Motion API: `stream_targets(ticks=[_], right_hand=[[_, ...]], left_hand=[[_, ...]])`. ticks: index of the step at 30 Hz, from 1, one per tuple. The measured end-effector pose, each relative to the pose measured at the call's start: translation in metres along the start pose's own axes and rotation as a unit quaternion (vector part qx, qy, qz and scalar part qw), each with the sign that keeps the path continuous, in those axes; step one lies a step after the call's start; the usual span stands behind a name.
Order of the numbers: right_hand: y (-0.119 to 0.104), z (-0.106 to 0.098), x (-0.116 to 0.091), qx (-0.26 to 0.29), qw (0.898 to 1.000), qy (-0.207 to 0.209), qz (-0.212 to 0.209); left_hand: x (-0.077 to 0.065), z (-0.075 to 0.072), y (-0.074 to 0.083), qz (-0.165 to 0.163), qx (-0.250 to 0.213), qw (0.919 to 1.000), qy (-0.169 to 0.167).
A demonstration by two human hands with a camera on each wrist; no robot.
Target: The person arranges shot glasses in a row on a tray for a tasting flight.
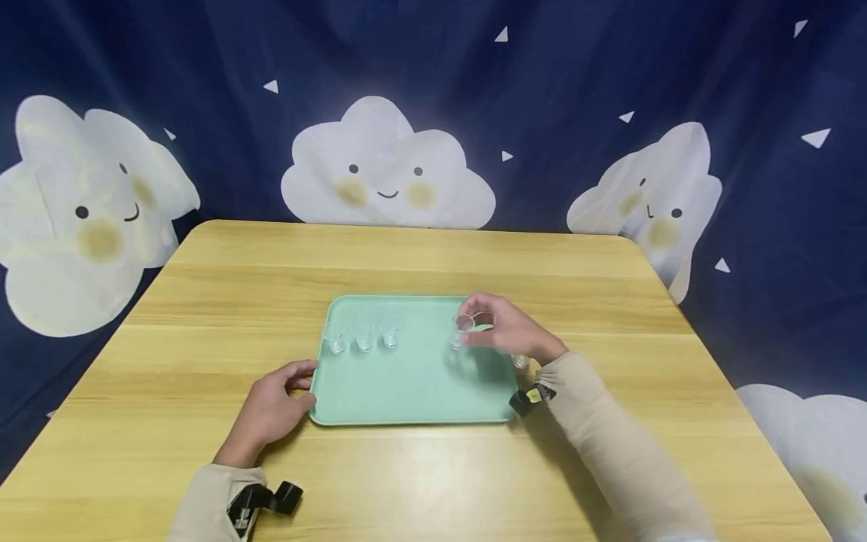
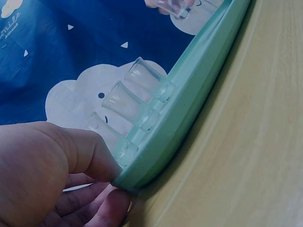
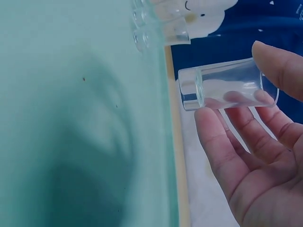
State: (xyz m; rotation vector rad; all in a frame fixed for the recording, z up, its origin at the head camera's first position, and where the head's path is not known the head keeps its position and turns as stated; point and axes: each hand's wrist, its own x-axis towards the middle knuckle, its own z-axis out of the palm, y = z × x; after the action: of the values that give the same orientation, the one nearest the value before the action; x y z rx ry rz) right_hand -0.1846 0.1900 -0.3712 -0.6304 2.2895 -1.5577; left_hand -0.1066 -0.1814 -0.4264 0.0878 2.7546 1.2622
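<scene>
A clear shot glass (image 3: 222, 85) is held between the thumb and fingers of my right hand (image 1: 504, 327). In the right wrist view its thick base hangs apart from the green tray (image 1: 413, 391). At the tray's left edge my left hand (image 1: 274, 399) pinches the rim, thumb on top and fingers at the outer side, as the left wrist view shows. Three more shot glasses stand upright in a row at the tray's left back: a left one (image 1: 336, 340), a middle one (image 1: 364, 339) and a right one (image 1: 390, 335).
Another small clear glass (image 1: 520, 361) sits just off the tray's right edge, partly hidden by my right wrist. The tray lies on a wooden table (image 1: 433, 482). Behind the table's back edge hangs a dark blue curtain (image 1: 542, 113) with smiling clouds.
</scene>
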Motion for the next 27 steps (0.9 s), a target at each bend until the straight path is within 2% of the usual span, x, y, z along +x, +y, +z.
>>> stream_targets(ticks=[6,13,27], right_hand=[[-0.001,0.004,0.011,-0.003,1.0,0.01,-0.005],[0.0,0.013,0.02,-0.009,1.0,0.013,-0.008],[0.0,0.022,0.035,-0.012,1.0,0.011,0.012]], left_hand=[[0.002,0.0,0.001,0.009,0.002,1.0,0.003],[0.001,-0.001,0.001,0.002,0.01,1.0,0.0],[0.002,0.0,0.0,-0.002,0.008,1.0,-0.003]])
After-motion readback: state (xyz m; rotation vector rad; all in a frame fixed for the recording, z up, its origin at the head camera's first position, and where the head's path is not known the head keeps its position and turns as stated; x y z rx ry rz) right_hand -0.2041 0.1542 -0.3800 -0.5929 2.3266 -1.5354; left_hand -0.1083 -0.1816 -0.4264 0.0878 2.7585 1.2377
